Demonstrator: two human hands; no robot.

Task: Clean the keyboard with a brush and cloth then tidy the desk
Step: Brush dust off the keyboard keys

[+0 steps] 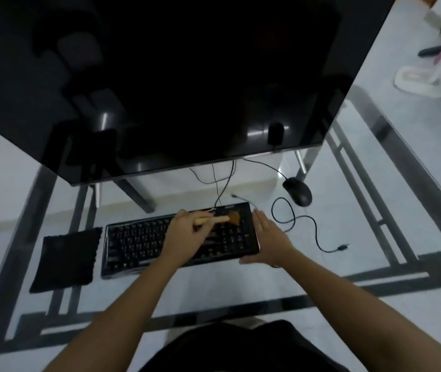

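The keyboard (139,242) is laid flat near the front of the glass desk (361,264), under the lower edge of a dark monitor (160,76). It is judged to be a stiff, fairly light slab that could slide on smooth glass, so it is best braced at its end edges, not pressed on its keys.

The brush (214,220) is held over the far right corner of the keyboard, with its brown bristles down on the keys there. Its pale wooden handle is gripped in the curled fingers of the left hand (184,234). The handle is judged rigid and light, and the bristles soft enough to give between keycaps, so a hold near the handle's middle should suit.

The right hand (267,237) is laid with straight fingers against the keyboard's right edge and grasps nothing.

A black cloth (66,260), likely limp and easily pinched at any edge, is spread just left of the keyboard. A mouse (297,191) is set well to the right, beyond a loose cable (307,224).
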